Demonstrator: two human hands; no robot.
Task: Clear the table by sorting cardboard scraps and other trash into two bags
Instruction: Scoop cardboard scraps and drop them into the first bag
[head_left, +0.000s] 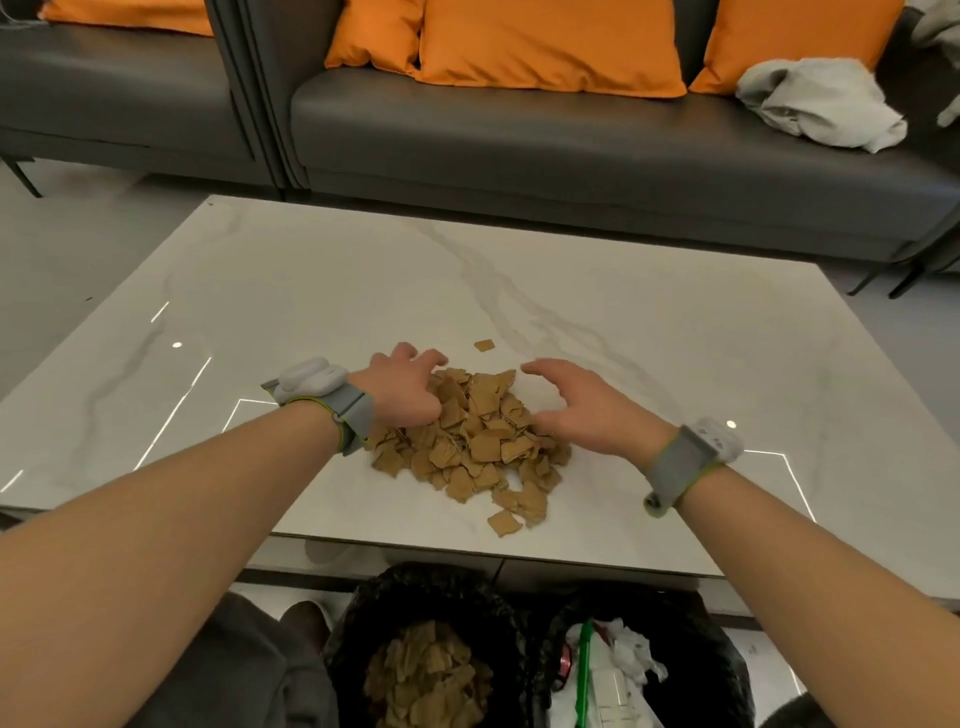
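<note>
— Marble bench (649, 332) first: what's on it for me to clear?

— One pile of cardboard scraps (483, 441), in the middle near my edge. Below that edge stand two black bags. The left bag (358, 618) holds cardboard and the right bag (722, 649) holds mixed trash, so all of this goes left.

— And your hands?

— Both are at the pile. My left hand (410, 389) is clawed over its far-left side, fingers bent down among the scraps; I can't tell whether it grips any. My right hand (576, 410) is cupped and spread at the right side, thumb against the scraps, holding nothing.

— How would you do it well?

— I'd bring both hands together low on the bench, squeeze a thick bunch and carry it straight over the left bag's mouth. Loose pieces near the edge could drop into the wrong bag. The stray scrap (483, 345) beyond the pile comes last.
</note>
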